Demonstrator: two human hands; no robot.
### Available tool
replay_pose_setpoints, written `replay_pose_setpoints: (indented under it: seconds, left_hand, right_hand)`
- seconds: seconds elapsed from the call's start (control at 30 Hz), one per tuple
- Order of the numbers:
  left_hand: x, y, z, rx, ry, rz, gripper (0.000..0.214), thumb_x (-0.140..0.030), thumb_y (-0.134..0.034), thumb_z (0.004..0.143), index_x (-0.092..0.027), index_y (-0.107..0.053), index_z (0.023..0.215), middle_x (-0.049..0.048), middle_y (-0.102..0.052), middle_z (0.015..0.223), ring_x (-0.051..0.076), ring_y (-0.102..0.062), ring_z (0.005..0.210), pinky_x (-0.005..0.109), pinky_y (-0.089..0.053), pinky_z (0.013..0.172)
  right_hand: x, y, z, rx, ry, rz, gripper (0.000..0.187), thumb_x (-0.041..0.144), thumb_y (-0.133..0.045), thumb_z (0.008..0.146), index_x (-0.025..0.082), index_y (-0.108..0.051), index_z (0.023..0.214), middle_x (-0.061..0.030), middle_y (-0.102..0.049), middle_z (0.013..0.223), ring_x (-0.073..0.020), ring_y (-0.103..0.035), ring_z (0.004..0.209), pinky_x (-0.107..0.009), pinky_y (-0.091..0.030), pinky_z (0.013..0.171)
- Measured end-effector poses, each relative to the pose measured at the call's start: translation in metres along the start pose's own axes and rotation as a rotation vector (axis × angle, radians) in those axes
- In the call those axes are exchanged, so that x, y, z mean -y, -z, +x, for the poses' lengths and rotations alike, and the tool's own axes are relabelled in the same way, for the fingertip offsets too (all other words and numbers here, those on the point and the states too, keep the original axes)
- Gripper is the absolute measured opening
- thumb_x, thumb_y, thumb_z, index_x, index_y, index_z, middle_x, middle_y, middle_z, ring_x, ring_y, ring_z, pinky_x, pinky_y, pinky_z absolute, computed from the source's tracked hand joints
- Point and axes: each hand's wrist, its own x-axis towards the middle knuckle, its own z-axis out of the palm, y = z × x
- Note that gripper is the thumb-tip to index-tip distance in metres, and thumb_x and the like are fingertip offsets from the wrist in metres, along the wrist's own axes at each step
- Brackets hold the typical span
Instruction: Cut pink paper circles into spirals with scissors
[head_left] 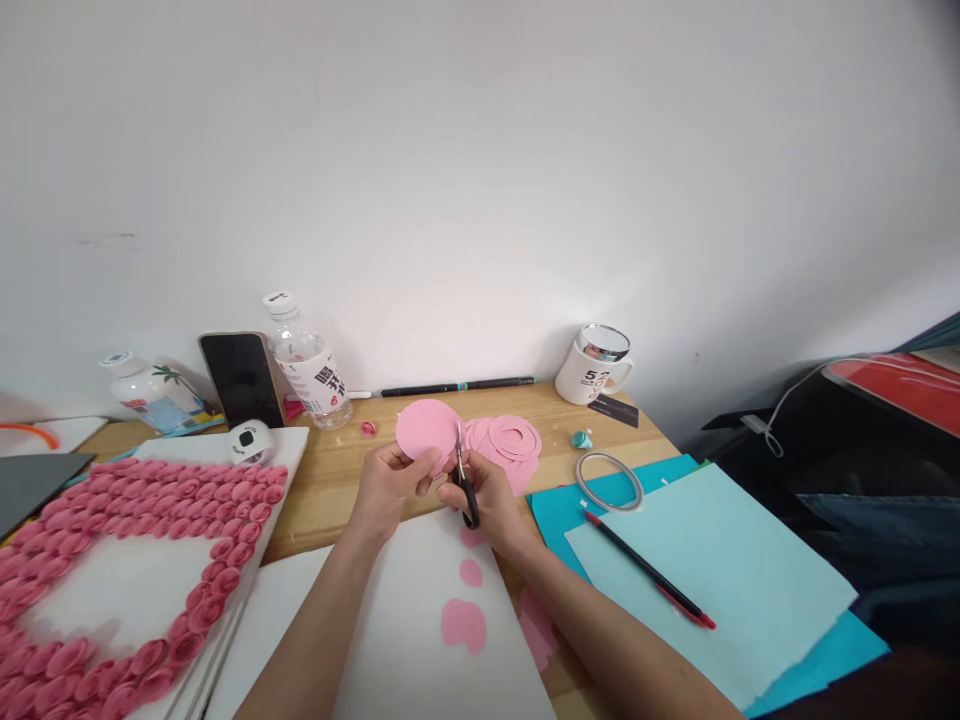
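Note:
My left hand [394, 480] pinches the lower edge of a pink paper circle [426, 428], which is held up over the table. In my right hand [487, 492] is a pair of scissors [468, 500] with black handles, its blades pointing up at the circle's right edge. How far the blades are apart I cannot make out. Just behind my right hand lies a pile of pink paper rings and discs [514, 440]. Pink paper scraps [463, 626] rest on the white sheet [420, 620] beneath my forearms.
At left, a white board carries rows of pink paper roses [150, 500]. A bottle [307, 365], phone [238, 375] and mug [592, 370] stand along the wall. To the right lie a tape-like ring [636, 492], a black-and-red pen [649, 570] and light blue paper [750, 570].

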Motion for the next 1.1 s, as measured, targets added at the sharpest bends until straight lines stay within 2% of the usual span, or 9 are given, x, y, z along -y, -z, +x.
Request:
replay_pose_setpoints:
  seconds: [0.33,0.57,0.77,1.1]
  left_hand:
    - [-0.004,-0.002,0.000,-0.025,-0.025,-0.045,0.028,-0.032,-0.070,0.064,-0.016,-0.050,0.052,-0.0059,-0.042,0.042,0.005,-0.034,0.040,0.021,-0.028,0.043]
    - [-0.004,-0.007,-0.001,-0.013,-0.022,-0.103,0.030,-0.035,-0.070,0.065,-0.016,-0.050,0.053,-0.0044,-0.047,0.045,0.006,-0.037,0.041,0.022,-0.032,0.044]
    - [0.000,-0.004,0.000,-0.005,-0.007,-0.052,0.027,-0.032,-0.070,0.064,-0.015,-0.053,0.051,-0.0046,-0.044,0.041,0.006,-0.037,0.041,0.022,-0.031,0.043]
    - [-0.007,-0.003,-0.002,0.010,0.011,-0.012,0.027,-0.030,-0.069,0.062,-0.015,-0.051,0.047,-0.0049,-0.043,0.041,0.005,-0.035,0.041,0.021,-0.028,0.044]
  right_hand:
    - [0.001,0.000,0.000,-0.012,-0.018,-0.034,0.036,0.039,-0.075,0.061,0.019,-0.049,0.075,0.0072,-0.043,0.051,-0.0068,-0.035,0.046,-0.019,-0.026,0.043]
    - [0.003,-0.001,-0.001,0.008,-0.022,-0.029,0.037,0.039,-0.077,0.061,0.018,-0.050,0.074,0.0065,-0.046,0.052,-0.0068,-0.037,0.046,-0.019,-0.028,0.044]
    - [0.005,0.000,0.000,0.030,-0.017,-0.019,0.041,0.042,-0.079,0.058,0.018,-0.051,0.078,0.0048,-0.049,0.057,-0.0081,-0.039,0.051,-0.021,-0.031,0.048]
    - [0.011,0.000,0.001,0.027,-0.011,-0.012,0.046,0.043,-0.080,0.054,0.019,-0.049,0.079,0.0059,-0.047,0.059,-0.0088,-0.040,0.053,-0.022,-0.034,0.052]
